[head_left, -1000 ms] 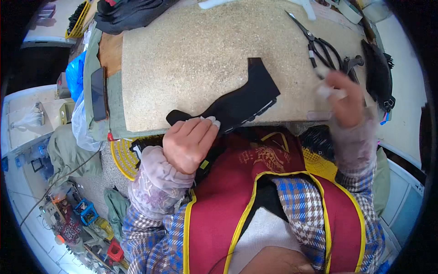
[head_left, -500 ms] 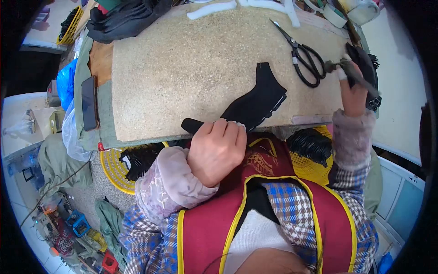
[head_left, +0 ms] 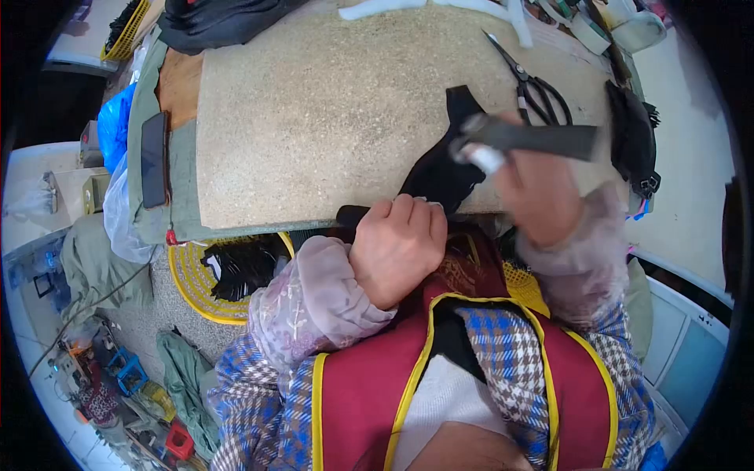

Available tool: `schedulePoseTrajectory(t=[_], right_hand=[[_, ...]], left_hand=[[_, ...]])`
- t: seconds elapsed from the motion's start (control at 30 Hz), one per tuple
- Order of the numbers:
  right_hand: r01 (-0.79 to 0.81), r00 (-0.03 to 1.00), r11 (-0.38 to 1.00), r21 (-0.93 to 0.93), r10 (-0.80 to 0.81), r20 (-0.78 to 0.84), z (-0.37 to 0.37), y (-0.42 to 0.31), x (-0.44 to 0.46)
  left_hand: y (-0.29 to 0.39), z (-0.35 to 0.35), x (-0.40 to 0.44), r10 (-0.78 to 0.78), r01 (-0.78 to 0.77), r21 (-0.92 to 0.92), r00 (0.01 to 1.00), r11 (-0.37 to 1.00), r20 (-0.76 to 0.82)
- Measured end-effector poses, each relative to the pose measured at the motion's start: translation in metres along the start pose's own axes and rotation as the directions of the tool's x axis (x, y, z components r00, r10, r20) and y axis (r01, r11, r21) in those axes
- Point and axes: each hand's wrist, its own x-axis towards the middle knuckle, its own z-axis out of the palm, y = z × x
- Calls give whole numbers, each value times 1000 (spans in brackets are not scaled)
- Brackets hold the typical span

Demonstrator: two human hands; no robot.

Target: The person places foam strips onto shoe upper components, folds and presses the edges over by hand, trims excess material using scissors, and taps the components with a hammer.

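Across the near edge of the work board (head_left: 306,118) lies a black cut leather-like piece (head_left: 440,161), with part of it hanging toward my body. My left hand (head_left: 399,250) is closed over its near part and keeps it at the edge. To the right of the piece, my right hand (head_left: 542,192) is raised and smeared by motion. It grips a dark metal hammer (head_left: 542,137), whose rounded end is over the piece; the handle is mostly hidden by the hand. White wrapping shows on one finger.
Black-handled scissors (head_left: 530,82) lie beyond my right hand. A black strapped bundle (head_left: 632,137) rests at the board's right. To the left is a phone (head_left: 155,161). Below the edge stands a yellow basket (head_left: 184,275) holding black pieces. White strips (head_left: 381,8) lie at the back.
My right hand has come left from the board's right side, carrying the hammer over the black piece. My left hand stays closed on the piece. The view has shifted slightly.
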Motion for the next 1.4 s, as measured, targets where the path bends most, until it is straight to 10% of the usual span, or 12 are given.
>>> schedulePoseTrajectory(t=[0.7, 0.77, 0.8, 0.87, 1.1, 1.2, 1.3, 1.33, 1.4], right_hand=[[121, 940, 993, 13, -119, 321, 25, -24, 2], [-15, 960, 987, 159, -31, 279, 15, -25, 8], [283, 958, 941, 188, -285, -18, 8, -19, 14], [288, 946, 951, 117, -264, -187, -16, -7, 16], [-139, 894, 957, -254, 11, -447, -27, 69, 6], [-255, 881, 904, -344, 71, -467, -14, 91, -5], [-345, 899, 826, -446, 156, -409, -9, 97, -11], [-312, 905, 828, -465, 110, -411, -5, 99, -12], [-216, 908, 849, -483, -8, -420, -2, 94, -11]], left_hand=[[-9, -2, -33, -88, 77, -90, 989, 993, -116], [-11, -3, -31, -91, 83, -71, 989, 994, -119], [-10, -3, -32, -99, 91, -66, 988, 994, -116], [-11, 0, -30, -105, 104, -11, 986, 994, -133], [-13, 2, -21, -181, 185, 74, 981, 980, -66], [-27, -4, -20, -243, 197, -237, 953, 951, -184], [-30, -14, -15, -609, 333, -838, 793, 433, 0], [-32, -10, -10, -692, 120, -992, 719, 37, 61], [-44, -4, -8, -704, -50, -966, 695, -254, 149]])
